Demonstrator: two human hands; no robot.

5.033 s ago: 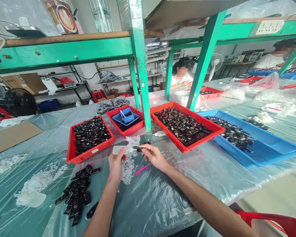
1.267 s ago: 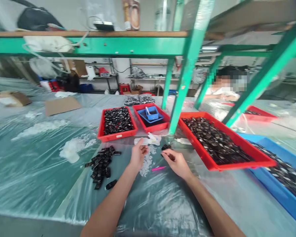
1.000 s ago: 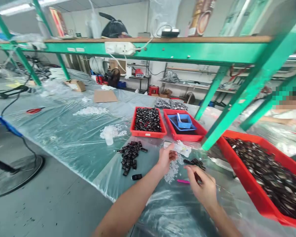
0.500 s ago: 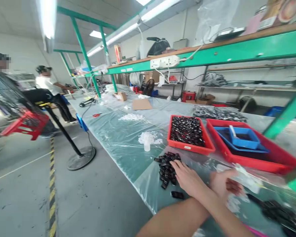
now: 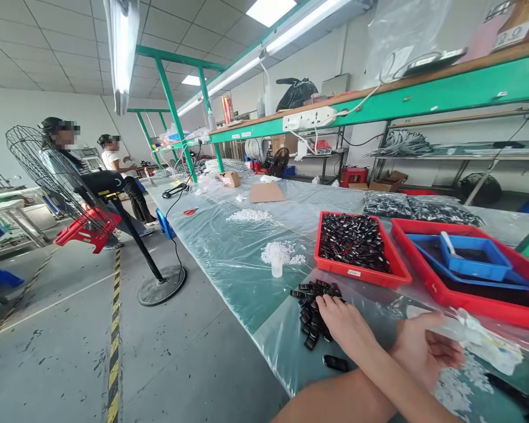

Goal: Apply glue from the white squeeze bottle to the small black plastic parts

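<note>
A worker's arms cross at a plastic-covered table [image 5: 229, 247]. The left hand [image 5: 425, 352] is curled shut around a translucent bottle [image 5: 476, 338] swathed in white tissue. The right hand [image 5: 344, 323] reaches over the left forearm, its fingers [image 5: 330, 306] stretched flat on a pile of black parts [image 5: 312, 305]. Whether it has picked up a part cannot be told.

One stray black part [image 5: 335, 362] lies just beside the pile at the near table edge, close under the right hand. White granules [image 5: 452, 390] are scattered under the left hand.

Beyond the pile, a red tray [image 5: 394, 276] is filled with more black parts and carries a small white label [image 5: 355, 272], too small to read. To its right, a second red tray [image 5: 480, 302] holds nested blue trays [image 5: 494, 273] with a white scoop [image 5: 447, 242] inside.

To the left, a small white bottle [image 5: 277, 267] stands against a heap of white pellets [image 5: 284, 252]. Further along lie a sheet of cardboard [image 5: 267, 192] and red scissors [image 5: 189, 211]. A white power strip [image 5: 312, 117] hangs on the green shelf [image 5: 423, 97] overhead. At the far left, two seated people [image 5: 110, 170] work behind a standing fan [image 5: 53, 170].
</note>
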